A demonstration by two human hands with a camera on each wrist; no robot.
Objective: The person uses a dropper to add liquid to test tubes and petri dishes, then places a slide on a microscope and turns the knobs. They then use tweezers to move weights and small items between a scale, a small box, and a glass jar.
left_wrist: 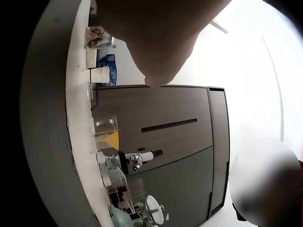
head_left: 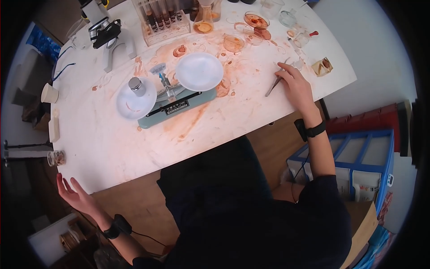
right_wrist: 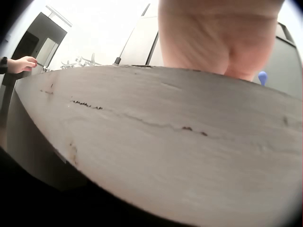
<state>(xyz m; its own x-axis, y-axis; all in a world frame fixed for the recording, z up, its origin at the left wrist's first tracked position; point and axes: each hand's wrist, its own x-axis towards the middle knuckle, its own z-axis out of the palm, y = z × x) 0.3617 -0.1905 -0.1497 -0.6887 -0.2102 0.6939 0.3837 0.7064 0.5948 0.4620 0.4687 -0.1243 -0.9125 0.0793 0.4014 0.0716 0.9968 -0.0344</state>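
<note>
Your wrist views hide most of the work: the right wrist camera shows only the underside of your palm and the stained tabletop edge, and the left wrist camera shows your palm, a dark cabinet and the tabletop seen edge-on. Findings therefore rest on the head view.

The white tabletop [head_left: 112,143] carries wide orange-brown stains across its middle and far part. One balance scale [head_left: 168,96] stands at its centre with two white pans; the left pan [head_left: 134,101] bears one metal weight [head_left: 135,84], the right pan [head_left: 199,71] appears bare. One microscope [head_left: 105,33] stands at the far left, partly cut off by the frame's top edge. One test-tube rack [head_left: 163,20] stands beyond the scale; its tubes hold dark liquid, and their number is hard to make out. One conical flask [head_left: 204,22] with orange liquid stands beside it. Several shallow glass dishes [head_left: 234,43] lie at the far right; I cannot count them reliably.

Your right hand [head_left: 293,83] rests on the tabletop right of the scale, its grip closed on one pair of metal tweezers [head_left: 274,86], slim and grey, tips angled towards you. Your left hand [head_left: 74,193] hangs off the near left tabletop edge, fingers spread, holding nothing.
</note>
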